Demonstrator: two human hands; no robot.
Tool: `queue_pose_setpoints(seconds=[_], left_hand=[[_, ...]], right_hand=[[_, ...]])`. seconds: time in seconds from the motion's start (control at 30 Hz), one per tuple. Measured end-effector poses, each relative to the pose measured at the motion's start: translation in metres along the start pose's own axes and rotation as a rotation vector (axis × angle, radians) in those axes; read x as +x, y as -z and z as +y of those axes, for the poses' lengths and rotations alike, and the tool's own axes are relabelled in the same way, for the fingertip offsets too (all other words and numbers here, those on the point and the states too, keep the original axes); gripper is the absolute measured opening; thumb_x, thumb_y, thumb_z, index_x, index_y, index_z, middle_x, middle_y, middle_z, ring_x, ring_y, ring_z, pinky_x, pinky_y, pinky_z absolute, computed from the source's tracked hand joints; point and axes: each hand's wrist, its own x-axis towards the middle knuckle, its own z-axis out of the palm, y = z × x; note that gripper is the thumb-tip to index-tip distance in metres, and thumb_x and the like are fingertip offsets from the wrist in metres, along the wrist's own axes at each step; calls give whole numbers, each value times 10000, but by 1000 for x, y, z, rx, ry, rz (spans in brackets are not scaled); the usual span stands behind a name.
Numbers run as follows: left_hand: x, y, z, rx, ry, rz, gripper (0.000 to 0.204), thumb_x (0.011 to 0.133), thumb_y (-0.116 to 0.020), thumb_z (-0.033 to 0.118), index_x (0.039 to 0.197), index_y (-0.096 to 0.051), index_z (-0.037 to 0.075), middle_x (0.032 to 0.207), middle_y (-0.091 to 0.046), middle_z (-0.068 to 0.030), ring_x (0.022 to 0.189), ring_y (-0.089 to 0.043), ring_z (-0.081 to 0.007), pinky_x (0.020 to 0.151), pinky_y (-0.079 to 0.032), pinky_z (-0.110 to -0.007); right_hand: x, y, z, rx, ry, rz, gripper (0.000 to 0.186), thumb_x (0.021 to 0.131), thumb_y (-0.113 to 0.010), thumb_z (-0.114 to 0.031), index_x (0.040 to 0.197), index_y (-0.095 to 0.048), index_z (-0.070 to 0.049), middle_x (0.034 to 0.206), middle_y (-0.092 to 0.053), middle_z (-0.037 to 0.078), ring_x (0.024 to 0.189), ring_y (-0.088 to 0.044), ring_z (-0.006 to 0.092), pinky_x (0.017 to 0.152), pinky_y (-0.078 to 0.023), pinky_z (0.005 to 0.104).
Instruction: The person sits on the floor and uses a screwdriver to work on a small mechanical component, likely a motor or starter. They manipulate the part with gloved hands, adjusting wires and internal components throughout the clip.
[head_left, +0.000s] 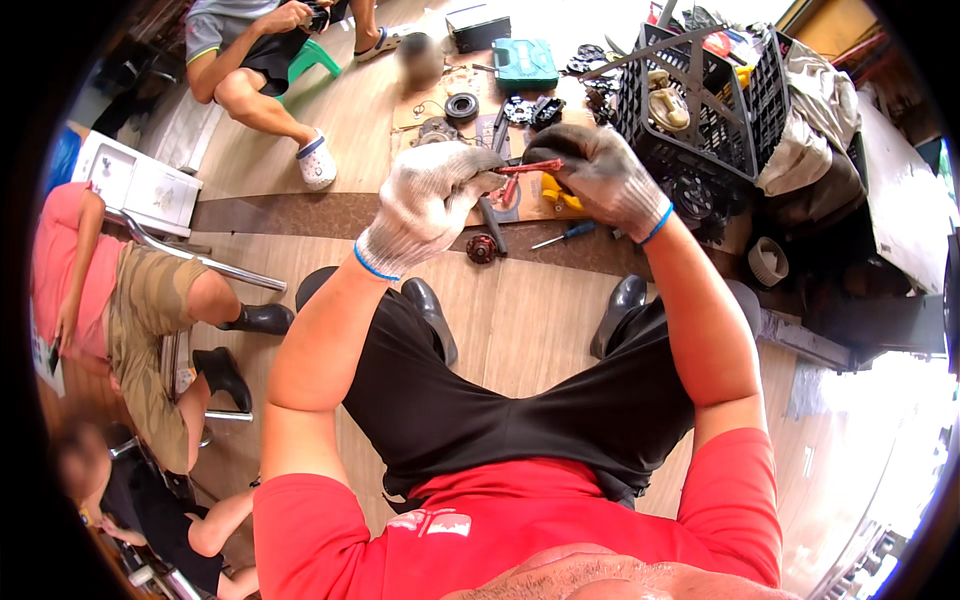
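Both my hands wear knitted white work gloves with blue cuffs, raised over the floor in front of my knees. My left hand (425,195) pinches one end of a thin red strip (540,167), which looks like wire or sleeving. At its other end, the darkly stained glove of my right hand (610,185) closes round it. Below them lie a yellow-handled tool (562,193), a blue-handled screwdriver (578,231) and a round copper-coloured motor part (481,248). Beside that part, a dark bar-like tool (493,225) partly disappears behind my left hand.
Beyond my hands are a black ring-shaped part (461,107) and a teal case (525,64). Black crates (735,140) filled with parts stand at right, near a white basket (768,262). Other people (250,75) sit at the upper left and along the left side.
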Motion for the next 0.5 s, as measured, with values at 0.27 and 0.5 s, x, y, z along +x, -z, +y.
queue_pose_setpoints(seconds=[0.27, 0.5], left_hand=[[1, -2, -10, 213, 111, 115, 134, 900, -665, 28, 1020, -710, -11, 866, -716, -181, 777, -716, -316, 705, -555, -357], [-5, -2, -7, 490, -12, -89, 230, 825, -684, 18, 1053, -697, 43, 859, -686, -167, 800, -675, -343, 741, -533, -413]], right_hand=[[-8, -20, -25, -280, 5, 23, 266, 956, -649, -311, 1053, -711, -71, 844, -691, 189, 771, -673, 375, 669, -531, 416], [-4, -3, -36, -536, 65, -55, 233, 949, -631, -322, 1028, -713, -119, 822, -696, 158, 764, -676, 374, 669, -538, 451]])
